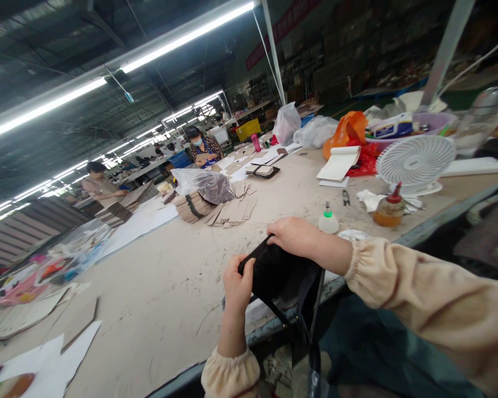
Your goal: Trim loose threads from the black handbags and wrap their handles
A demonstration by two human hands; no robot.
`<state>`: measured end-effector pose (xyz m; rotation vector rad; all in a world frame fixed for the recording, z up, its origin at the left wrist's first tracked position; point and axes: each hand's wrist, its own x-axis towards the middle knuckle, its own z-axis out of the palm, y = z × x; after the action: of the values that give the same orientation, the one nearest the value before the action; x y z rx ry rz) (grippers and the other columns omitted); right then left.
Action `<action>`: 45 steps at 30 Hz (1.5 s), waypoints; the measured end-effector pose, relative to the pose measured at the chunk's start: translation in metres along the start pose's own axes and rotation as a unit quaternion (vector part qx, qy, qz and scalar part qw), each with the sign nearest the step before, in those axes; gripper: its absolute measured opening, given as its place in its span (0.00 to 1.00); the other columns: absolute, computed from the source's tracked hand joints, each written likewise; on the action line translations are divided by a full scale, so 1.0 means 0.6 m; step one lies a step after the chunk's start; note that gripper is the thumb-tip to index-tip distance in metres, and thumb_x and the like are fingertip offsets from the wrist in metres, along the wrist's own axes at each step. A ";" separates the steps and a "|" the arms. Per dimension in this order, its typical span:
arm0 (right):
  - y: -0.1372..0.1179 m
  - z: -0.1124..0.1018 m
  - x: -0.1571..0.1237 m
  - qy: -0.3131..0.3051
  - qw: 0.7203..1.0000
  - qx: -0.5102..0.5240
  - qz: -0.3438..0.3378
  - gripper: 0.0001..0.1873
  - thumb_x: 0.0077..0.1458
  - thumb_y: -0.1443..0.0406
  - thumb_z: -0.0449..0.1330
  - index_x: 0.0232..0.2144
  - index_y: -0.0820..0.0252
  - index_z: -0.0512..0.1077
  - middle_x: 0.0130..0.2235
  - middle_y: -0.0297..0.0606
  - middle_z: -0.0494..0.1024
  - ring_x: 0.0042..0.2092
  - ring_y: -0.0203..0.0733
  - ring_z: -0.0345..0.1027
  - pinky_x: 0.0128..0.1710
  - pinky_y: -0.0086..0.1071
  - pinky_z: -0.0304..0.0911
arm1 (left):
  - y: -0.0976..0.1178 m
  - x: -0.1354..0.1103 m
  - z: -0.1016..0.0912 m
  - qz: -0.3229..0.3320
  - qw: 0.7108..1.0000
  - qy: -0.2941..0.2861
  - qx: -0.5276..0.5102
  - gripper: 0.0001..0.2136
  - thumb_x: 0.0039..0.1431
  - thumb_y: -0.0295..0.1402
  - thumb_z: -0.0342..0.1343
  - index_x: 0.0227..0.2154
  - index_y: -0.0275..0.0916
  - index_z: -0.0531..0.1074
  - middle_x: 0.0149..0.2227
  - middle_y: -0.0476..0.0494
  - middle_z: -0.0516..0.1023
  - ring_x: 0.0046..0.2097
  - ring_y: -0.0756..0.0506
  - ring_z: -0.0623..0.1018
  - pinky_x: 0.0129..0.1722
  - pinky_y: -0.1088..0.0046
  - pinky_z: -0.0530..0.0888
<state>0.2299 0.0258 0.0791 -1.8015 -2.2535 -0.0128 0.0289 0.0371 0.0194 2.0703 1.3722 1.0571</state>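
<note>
A black bag [274, 268] with dark straps is held at the near edge of the worktable [170, 298]. My left hand [237, 282] grips one end of its upper edge, thumb on the near side. At the other end of that edge, my right hand [292, 236] is closed over the bag, fingers bent across the top. The straps and lower part hang past the table edge. Behind my right hand stands a small white bottle with a green collar [328, 221].
Right of my hands are a glue bottle with a red tip [390, 209], a white fan [415, 160], snips [346, 197] and a notepad [340, 164]. Stacked board pieces [193, 208] lie farther back. Two people work across the table. White sheets [50, 365] lie at the lower left.
</note>
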 end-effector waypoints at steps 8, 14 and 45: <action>-0.002 0.004 0.009 0.002 1.000 -0.008 -0.002 0.14 0.55 0.60 0.53 0.33 0.61 0.75 0.34 0.45 0.78 0.38 0.45 0.71 0.36 0.31 0.62 | 0.052 0.053 -0.022 0.083 0.979 -0.128 0.135 0.11 0.56 0.40 0.50 0.33 0.41 0.75 0.33 0.43 0.78 0.35 0.45 0.74 0.34 0.71 0.66; 0.004 0.006 0.010 0.006 1.000 0.004 0.006 0.13 0.54 0.60 0.53 0.32 0.61 0.75 0.34 0.44 0.78 0.38 0.45 0.71 0.35 0.30 0.62 | 0.067 0.073 0.009 0.079 0.970 -0.117 0.199 0.11 0.56 0.36 0.49 0.25 0.42 0.75 0.24 0.45 0.76 0.27 0.47 0.72 0.26 0.74 0.60; 0.034 -0.018 -0.005 0.012 0.999 -0.033 0.020 0.13 0.55 0.60 0.53 0.33 0.61 0.75 0.35 0.45 0.78 0.38 0.46 0.71 0.34 0.32 0.63 | 0.063 0.072 0.013 0.060 0.965 -0.139 0.213 0.14 0.59 0.38 0.46 0.21 0.39 0.69 0.21 0.50 0.70 0.27 0.51 0.68 0.27 0.76 0.57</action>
<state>0.2524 0.0256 0.0859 -1.8680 -2.2258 -0.1012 0.0661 0.0613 0.0568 2.5202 1.4354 0.5097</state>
